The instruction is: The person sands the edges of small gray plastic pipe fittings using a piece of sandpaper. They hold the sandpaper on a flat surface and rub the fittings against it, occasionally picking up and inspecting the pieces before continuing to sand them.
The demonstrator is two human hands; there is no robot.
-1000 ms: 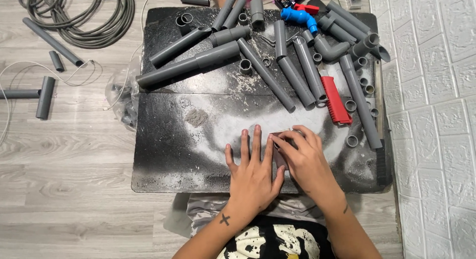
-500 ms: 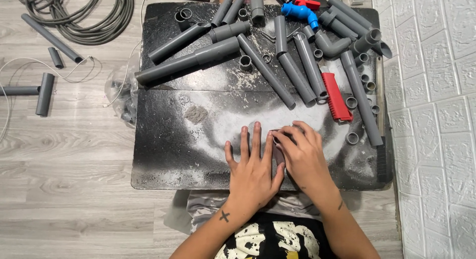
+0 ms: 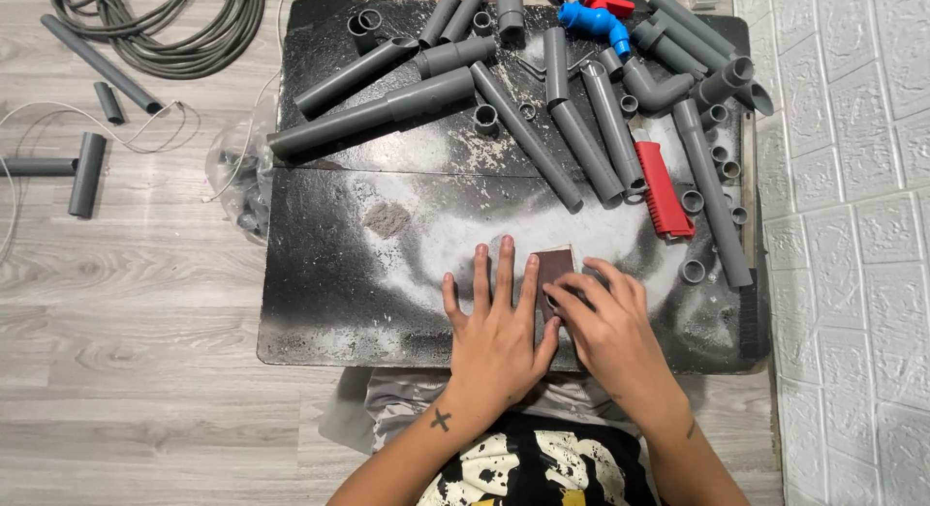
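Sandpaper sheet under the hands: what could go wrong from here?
1. The left hand lies flat beside the brown sandpaper sheet while the right hand presses on it; fingers could scrape on the grit.
2. Grey dust coats the black board; the sheet may slip on it.
3. Loose grey pipes and the red tool lie close behind; a hard stroke could knock them.

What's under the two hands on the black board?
A brown sandpaper sheet shows between the left hand and right hand, flat on the dusty black board. Anything beneath the palms is hidden.
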